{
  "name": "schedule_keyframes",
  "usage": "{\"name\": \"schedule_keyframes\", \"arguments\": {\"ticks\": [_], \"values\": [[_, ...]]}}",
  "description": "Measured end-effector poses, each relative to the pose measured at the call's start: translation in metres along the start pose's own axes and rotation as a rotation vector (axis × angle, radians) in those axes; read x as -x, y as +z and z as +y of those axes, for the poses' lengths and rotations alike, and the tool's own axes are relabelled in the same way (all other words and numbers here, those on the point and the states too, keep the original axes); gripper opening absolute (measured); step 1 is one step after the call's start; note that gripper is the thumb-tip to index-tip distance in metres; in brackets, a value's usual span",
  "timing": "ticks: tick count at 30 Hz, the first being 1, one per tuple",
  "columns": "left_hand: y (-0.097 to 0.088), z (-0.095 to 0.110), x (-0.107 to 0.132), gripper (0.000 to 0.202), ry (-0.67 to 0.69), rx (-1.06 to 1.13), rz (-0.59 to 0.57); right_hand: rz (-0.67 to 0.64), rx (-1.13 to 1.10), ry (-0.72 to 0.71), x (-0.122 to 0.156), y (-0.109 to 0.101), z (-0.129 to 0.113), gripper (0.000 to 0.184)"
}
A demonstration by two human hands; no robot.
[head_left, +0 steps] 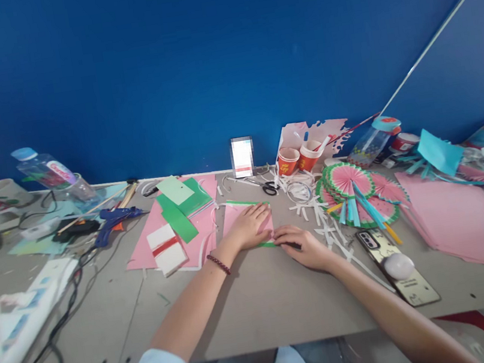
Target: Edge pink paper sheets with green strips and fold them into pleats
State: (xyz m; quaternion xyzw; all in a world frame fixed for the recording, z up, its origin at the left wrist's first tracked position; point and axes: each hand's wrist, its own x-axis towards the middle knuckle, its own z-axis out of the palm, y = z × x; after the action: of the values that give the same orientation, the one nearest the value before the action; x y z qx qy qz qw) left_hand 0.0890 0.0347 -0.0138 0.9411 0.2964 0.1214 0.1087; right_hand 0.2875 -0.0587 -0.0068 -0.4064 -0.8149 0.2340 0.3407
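Note:
A pink sheet of paper [230, 217] with green strips along its far and near edges lies on the table in front of me. My left hand [249, 227] rests flat on it, fingers extended toward the far right. At the sheet's near right corner, my right hand [303, 249] has its fingers bent together, the tips touching the green edge [268, 244]. Something dark shows under those fingers; whether it is an object or a shadow I cannot make out. The middle of the sheet is hidden under my left hand.
Green card [180, 224] and a white box with a red band [167, 250] lie on pink paper at left. Beyond are a glue gun [116, 221] and power strip [31, 322]. Rightward are scissors [269, 188], paper cups [289, 161], watermelon-patterned fans [346, 181] and a phone [401, 270].

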Motion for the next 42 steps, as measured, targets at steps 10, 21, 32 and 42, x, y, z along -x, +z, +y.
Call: {"name": "schedule_keyframes", "arguments": {"ticks": [10,21,32,42], "values": [[-0.0011,0.0007,0.0,0.065,0.001,-0.004,0.005,-0.036,-0.06,0.049,-0.0009,-0.0025,-0.0046,0.026],[-0.0034,0.0031,0.0002,0.063,0.005,-0.016,0.007,-0.062,-0.193,0.147,-0.0002,-0.0031,-0.0095,0.03],[-0.0017,0.0011,0.0006,0.065,0.004,0.005,0.013,-0.031,-0.064,0.099,-0.0005,-0.0033,-0.0078,0.035],[-0.0016,0.0014,0.0006,0.064,0.011,0.002,0.021,-0.043,-0.081,0.088,0.0,-0.0025,-0.0086,0.034]]}}
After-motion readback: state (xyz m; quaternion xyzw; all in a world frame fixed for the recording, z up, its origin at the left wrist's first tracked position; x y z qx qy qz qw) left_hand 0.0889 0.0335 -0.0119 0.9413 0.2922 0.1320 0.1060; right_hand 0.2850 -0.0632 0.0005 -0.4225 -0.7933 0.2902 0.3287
